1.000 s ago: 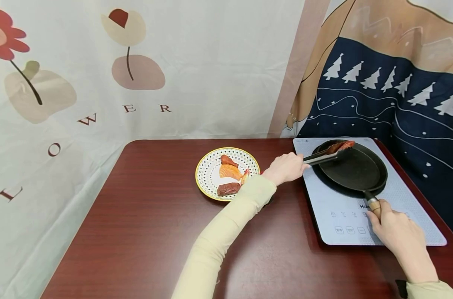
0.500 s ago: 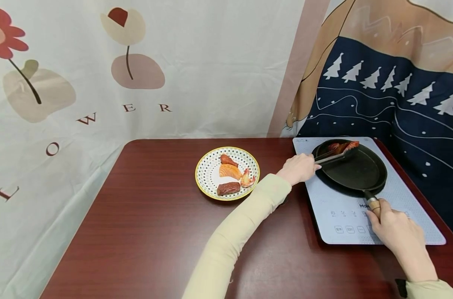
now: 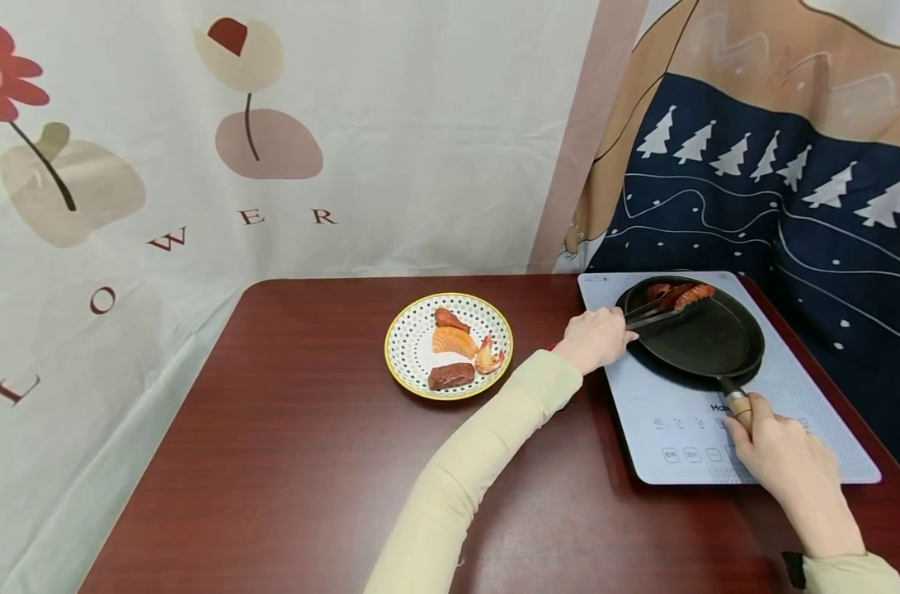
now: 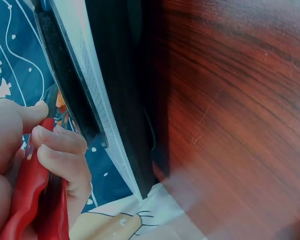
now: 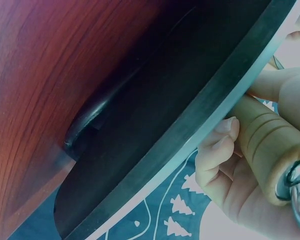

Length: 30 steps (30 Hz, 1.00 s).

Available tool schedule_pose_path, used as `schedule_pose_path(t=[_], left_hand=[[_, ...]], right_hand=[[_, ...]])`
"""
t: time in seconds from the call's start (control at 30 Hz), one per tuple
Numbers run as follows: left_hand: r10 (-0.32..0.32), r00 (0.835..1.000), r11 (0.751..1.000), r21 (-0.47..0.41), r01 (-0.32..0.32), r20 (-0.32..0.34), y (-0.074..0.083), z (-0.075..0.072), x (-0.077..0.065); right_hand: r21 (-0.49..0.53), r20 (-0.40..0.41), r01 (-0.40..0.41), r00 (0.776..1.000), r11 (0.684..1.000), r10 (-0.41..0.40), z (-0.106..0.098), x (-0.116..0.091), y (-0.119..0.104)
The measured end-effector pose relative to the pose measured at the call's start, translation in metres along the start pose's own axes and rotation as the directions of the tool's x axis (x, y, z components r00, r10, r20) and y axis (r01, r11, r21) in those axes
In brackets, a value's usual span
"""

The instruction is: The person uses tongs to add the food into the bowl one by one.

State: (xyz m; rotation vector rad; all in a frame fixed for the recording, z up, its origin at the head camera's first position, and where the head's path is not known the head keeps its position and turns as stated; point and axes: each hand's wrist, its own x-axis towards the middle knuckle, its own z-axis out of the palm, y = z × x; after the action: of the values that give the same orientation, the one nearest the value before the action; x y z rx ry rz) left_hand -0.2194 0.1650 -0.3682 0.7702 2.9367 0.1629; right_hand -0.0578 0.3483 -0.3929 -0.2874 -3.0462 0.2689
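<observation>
Since a second ago, the left hand (image 3: 596, 337) and the reddish-brown ridged food (image 3: 695, 295) at its tongs' tips sit farther right, the food now at the far side of the round black pan (image 3: 717, 351). Left fingers curl round the red-handled metal tongs (image 4: 27, 195); whether the tips pinch the food, I cannot tell. From those fingers the food lies rightward and slightly beyond, its long axis roughly following the tongs. Farther off, the right hand (image 3: 787, 454) grips the pale wooden pan handle (image 3: 741, 408).
</observation>
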Motion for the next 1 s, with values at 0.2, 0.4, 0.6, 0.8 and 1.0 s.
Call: schedule_pose_path(t=[0.2,0.4,0.6,0.8,1.0], left_hand=[[-0.016,1.000,0.998,0.055,0.017,-0.021,0.000,0.000,-0.001],[0.000,0.998,0.997,0.081,0.005,-0.059,-0.002,-0.001,-0.004],[0.025,0.993,0.994,0.106,-0.013,-0.118,-0.005,-0.003,-0.008],[0.017,0.991,0.996,0.085,-0.006,-0.134,-0.010,-0.008,-0.010],[0.028,0.989,0.998,0.066,-0.018,-0.143,-0.015,-0.012,-0.010]], right_hand=[[-0.003,0.008,-0.006,1.000,1.000,0.006,0.000,0.000,0.000],[0.002,0.003,-0.003,1.000,1.000,0.003,0.000,0.000,0.001],[0.004,0.008,0.000,1.000,1.000,0.000,0.000,0.001,0.001],[0.001,0.006,0.002,1.000,1.000,-0.002,0.000,0.001,0.001],[-0.005,0.008,-0.006,1.000,1.000,0.006,0.000,0.001,0.000]])
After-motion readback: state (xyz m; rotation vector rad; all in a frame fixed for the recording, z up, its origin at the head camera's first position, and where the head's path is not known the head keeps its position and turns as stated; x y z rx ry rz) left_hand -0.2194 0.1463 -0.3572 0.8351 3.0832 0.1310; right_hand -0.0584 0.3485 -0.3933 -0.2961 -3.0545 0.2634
